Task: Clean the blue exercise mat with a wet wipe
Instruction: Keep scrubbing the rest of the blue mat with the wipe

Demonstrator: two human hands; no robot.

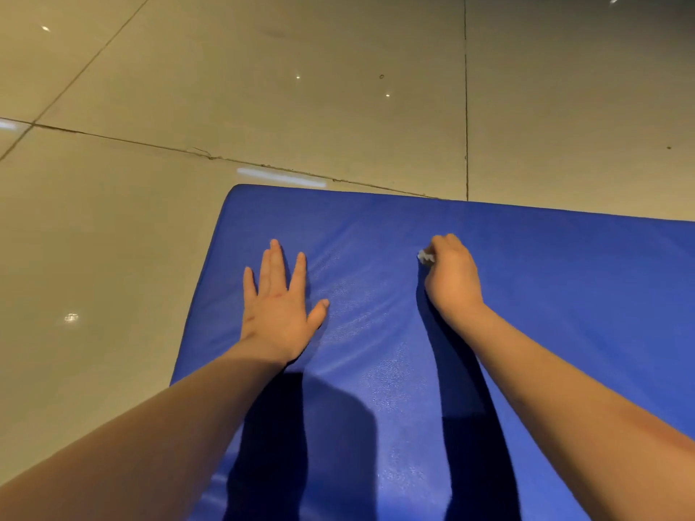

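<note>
A thick, padded blue exercise mat (pixel 395 370) with a slightly pebbled vinyl skin lies on a glossy beige tiled floor (pixel 225 88). Its far edge runs from a rounded far-left corner off to the right side of the view, and its left edge slants toward the near left. The mat fills the near and right part of the scene, while the floor takes up the far and left parts, crossed by dark grout lines and dotted with small light reflections.

The left hand (pixel 280 306) lies flat, palm down, on the mat near its left edge, its fingers straight and spread with the thumb out to the right, grasping nothing. The right hand (pixel 453 274) is further right on the mat, well apart from the left, its fingers curled under in a clench around a small crumpled white wet wipe (pixel 425 256). Only a bit of the wipe shows, poking out at the left side of the knuckles, against the mat's surface not far from the far edge. Both bare forearms reach in from the near side and cast dark shadows on the mat.
</note>
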